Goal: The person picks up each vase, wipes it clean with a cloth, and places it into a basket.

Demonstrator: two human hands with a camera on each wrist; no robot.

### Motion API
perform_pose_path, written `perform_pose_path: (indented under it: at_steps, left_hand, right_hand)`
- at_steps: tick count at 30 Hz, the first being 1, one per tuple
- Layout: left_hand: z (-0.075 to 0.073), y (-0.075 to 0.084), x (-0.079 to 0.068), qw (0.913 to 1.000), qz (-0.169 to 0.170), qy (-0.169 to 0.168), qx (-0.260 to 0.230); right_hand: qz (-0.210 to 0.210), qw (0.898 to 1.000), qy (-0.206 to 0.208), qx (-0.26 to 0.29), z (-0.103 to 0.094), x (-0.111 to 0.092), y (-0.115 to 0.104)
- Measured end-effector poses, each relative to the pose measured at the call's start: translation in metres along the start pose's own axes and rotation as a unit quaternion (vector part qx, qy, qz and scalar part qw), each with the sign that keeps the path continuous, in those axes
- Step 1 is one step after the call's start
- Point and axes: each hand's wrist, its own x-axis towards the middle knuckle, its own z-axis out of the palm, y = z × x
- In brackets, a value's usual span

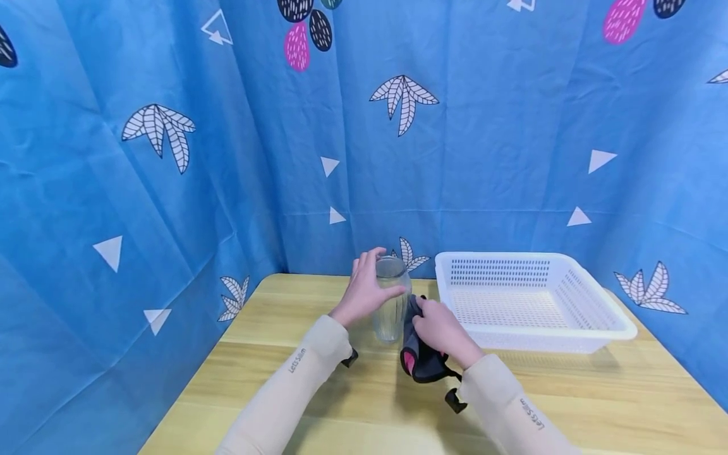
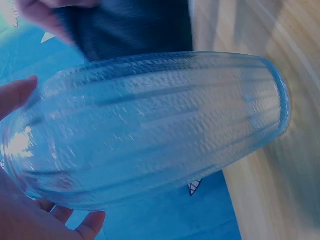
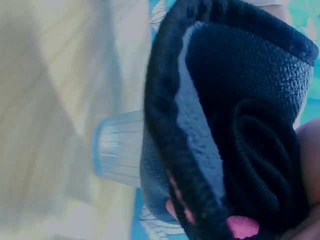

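Observation:
A clear ribbed glass vase [image 1: 389, 322] stands upright on the wooden table. My left hand [image 1: 364, 291] grips it near the top, thumb across the front and fingers around the far side; the left wrist view shows the thumb and fingertips on either side of the glass [image 2: 160, 130]. In my right hand [image 1: 442, 328] is a dark grey cloth [image 1: 418, 363] with black edging and a pink patch, its upper end against the vase's right side. Up close in the right wrist view, the folded cloth [image 3: 245, 65] hides most of the vase [image 3: 120, 150].
A white perforated plastic basket [image 1: 591, 333] sits on the table just right of my right hand. Blue patterned curtains [image 1: 483, 170] hang behind and to the left of the wooden table [image 1: 239, 379]. Black wrist straps show below both sleeves.

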Motion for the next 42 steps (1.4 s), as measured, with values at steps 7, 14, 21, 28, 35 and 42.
perform_pose_path:
  at_steps: [7, 14, 21, 28, 35, 42]
  left_hand:
    - [-0.006, 0.004, 0.003, 0.9995, -0.011, -0.029, -0.010]
    - [-0.004, 0.004, 0.002, 0.9987, -0.018, -0.042, -0.020]
    - [-0.002, 0.002, 0.002, 0.9997, -0.005, -0.019, -0.011]
    - [0.001, 0.004, -0.001, 0.9988, -0.027, 0.004, 0.042]
    - [-0.001, 0.009, -0.004, 0.9992, -0.018, 0.018, 0.029]
    - [-0.003, 0.010, -0.003, 0.9997, -0.001, 0.016, 0.019]
  right_hand:
    - [-0.051, 0.996, 0.069, 0.008, -0.022, -0.002, -0.019]
    - [-0.094, 0.987, 0.128, -0.036, -0.024, 0.002, -0.026]
    - [-0.034, 0.996, 0.049, -0.069, -0.003, 0.009, -0.008]
    - [-0.008, 0.996, -0.055, -0.073, 0.029, 0.011, 0.017]
    - [-0.006, 0.998, -0.037, -0.060, 0.028, 0.010, 0.020]
    - [0.006, 1.000, -0.013, -0.013, 0.000, 0.003, -0.001]
